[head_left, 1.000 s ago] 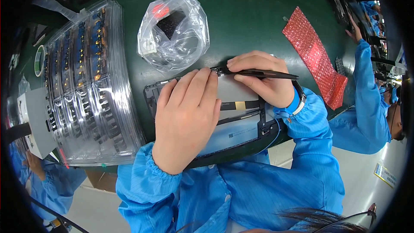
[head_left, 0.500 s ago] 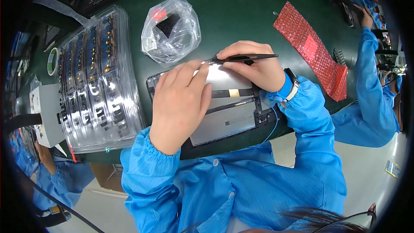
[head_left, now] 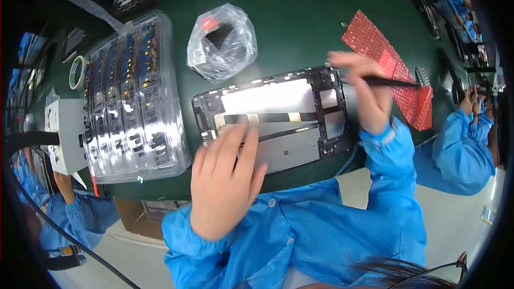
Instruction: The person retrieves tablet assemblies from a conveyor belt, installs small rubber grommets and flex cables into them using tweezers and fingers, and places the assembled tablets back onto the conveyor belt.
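An opened tablet [head_left: 333, 134] with a black frame and silver battery panels lies in front of me, a dark strip with pale tabs crossing it. Over its lower left part is my left hand [head_left: 222, 182], fingers stretched and slightly blurred, with nothing seen in it. My right hand [head_left: 369, 88] is at the tablet's upper right corner, closed around black tweezers [head_left: 396, 82] whose rear end points right. The hand hides the tweezers' tips. A thin blue cord [head_left: 349, 161] runs from near my right cuff beside the tablet.
Stacked clear trays [head_left: 134, 123] of small circuit boards stand at left, beside a white box [head_left: 65, 136] and a tape roll [head_left: 76, 73]. A clear plastic bag [head_left: 222, 43] lies beyond the tablet, red bubble wrap [head_left: 375, 48] at right. Co-workers in blue sit on both sides.
My right hand has moved right with the tweezers, off the tablet's upper middle. My left hand has drawn back toward me, uncovering the tablet's upper part.
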`<state>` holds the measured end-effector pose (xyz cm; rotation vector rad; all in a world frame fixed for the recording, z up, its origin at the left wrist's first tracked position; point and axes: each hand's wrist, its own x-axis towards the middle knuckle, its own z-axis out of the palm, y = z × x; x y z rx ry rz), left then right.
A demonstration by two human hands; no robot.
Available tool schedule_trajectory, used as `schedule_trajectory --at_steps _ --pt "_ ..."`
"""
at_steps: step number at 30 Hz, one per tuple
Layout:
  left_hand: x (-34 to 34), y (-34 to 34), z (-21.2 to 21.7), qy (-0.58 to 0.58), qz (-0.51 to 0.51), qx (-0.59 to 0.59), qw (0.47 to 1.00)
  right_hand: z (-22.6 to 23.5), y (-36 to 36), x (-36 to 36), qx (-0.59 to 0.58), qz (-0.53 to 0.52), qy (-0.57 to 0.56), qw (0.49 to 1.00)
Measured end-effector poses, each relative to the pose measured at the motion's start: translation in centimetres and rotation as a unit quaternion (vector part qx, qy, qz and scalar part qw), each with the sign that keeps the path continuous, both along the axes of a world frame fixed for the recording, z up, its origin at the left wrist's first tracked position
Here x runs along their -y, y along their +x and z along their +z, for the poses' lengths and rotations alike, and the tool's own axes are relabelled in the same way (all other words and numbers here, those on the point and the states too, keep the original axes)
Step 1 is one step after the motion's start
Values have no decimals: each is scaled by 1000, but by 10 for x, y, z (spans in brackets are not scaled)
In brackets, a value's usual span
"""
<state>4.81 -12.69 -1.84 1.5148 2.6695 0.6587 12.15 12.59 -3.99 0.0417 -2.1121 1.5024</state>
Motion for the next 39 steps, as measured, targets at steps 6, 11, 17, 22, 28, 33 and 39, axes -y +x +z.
schedule_trajectory --at_steps 6,11,17,22,28,33,39 --pt "69 43 -27 33 197 110 974 -8 90 23 254 -166 141 942" --pt "66 34 -39 49 197 26 979 -5 102 49 279 -181 65 941" --pt "85 40 -9 0 207 37 978 9 96 42 236 -182 103 949" --pt "118 -38 67 -86 211 -41 973 23 91 51 111 -190 114 969" --pt "139 -219 41 -8 206 -186 961 22 67 78 11 -189 90 978" --pt "150 -259 15 -118 144 -154 970 20 61 84 -64 -180 107 976" --pt "144 -255 18 -128 102 -185 969 17 54 80 -114 -204 70 970"
